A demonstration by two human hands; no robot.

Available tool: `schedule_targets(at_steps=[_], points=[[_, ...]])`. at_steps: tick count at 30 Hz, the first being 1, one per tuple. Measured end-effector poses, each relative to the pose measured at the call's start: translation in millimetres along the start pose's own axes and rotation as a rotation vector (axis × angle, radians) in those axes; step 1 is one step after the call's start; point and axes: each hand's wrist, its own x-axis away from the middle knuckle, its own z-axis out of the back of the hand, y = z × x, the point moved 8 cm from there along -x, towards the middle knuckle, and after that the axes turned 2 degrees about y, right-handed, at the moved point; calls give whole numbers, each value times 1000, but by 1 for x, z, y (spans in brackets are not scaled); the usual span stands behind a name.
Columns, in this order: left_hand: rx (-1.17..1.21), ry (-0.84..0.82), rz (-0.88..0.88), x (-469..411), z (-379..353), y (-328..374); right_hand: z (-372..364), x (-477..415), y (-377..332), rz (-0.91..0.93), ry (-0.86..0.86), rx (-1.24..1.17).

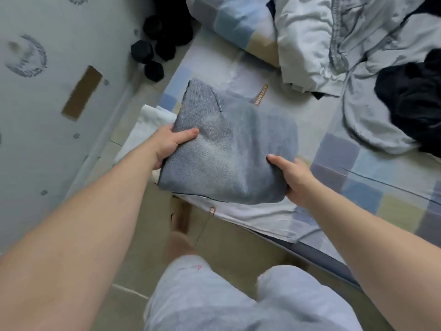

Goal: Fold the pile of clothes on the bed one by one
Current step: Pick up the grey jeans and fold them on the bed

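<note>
Left hand (169,143) and right hand (294,177) fingers grip a folded grey-blue knit garment (229,149) — beyond them, crumpled pale and black clothes (367,115) lie unfolded

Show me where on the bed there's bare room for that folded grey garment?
Bare sheet lies between the folded grey garment and the pale crumpled clothes, and beside the right hand. Top right is crowded.

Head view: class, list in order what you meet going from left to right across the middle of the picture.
In order: brown patch on the wall → left hand → folded grey garment → right hand → black clothing.
</note>
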Motion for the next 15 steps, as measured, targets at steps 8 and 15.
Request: schedule_targets(at_steps=[8,15], points=[[-320,9,83,-156,200,-62,-232,-81,80,-113,21,-3],[-444,183,67,-214,251,-126,-281,-113,104,-174,144,83]])
